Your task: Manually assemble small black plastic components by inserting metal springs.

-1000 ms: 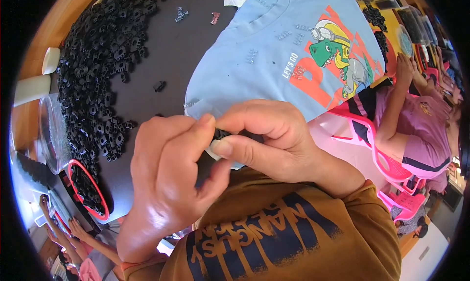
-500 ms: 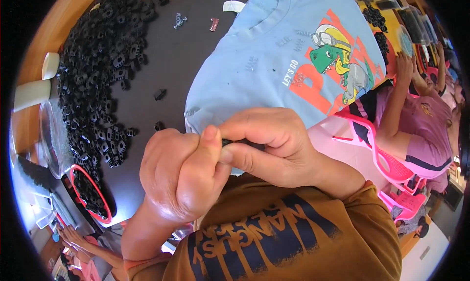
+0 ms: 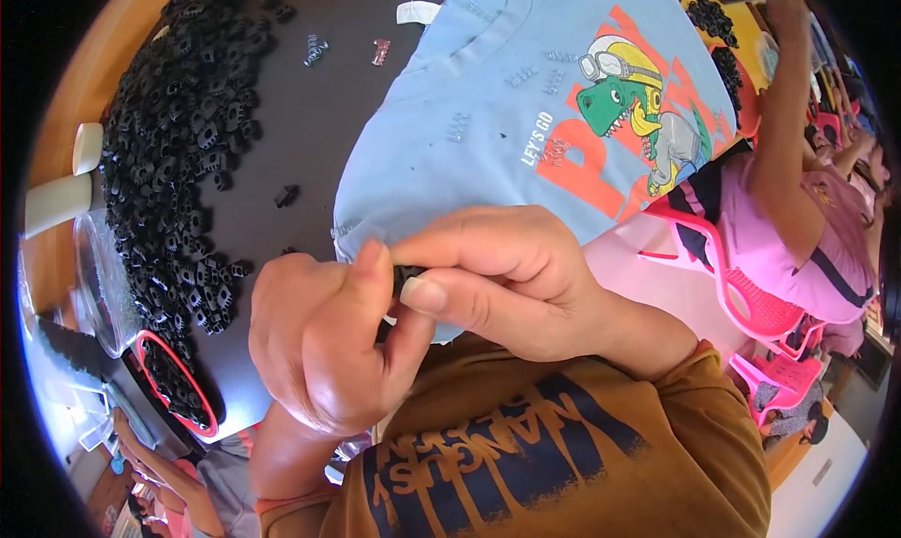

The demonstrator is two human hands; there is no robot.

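My left hand and my right hand meet in front of my chest, fingertips together. Pinched between them is a small black claw hair clip piece, mostly covered by the fingers. Just beyond my hands lies a light blue printed T-shirt, spread over the table, with several tiny metal springs on it. Left of the shirt, a large heap of black clip pieces covers the dark table. One loose black piece sits apart from the heap.
A clear clip and a reddish clip lie on the table. At the lower left is a red-rimmed container of black pieces. A pink chair and a person in purple are at right.
More of the black piece shows between my fingertips. Both hands appear slightly further left, and the view has shifted a little. At right, the co-worker's arm has risen.
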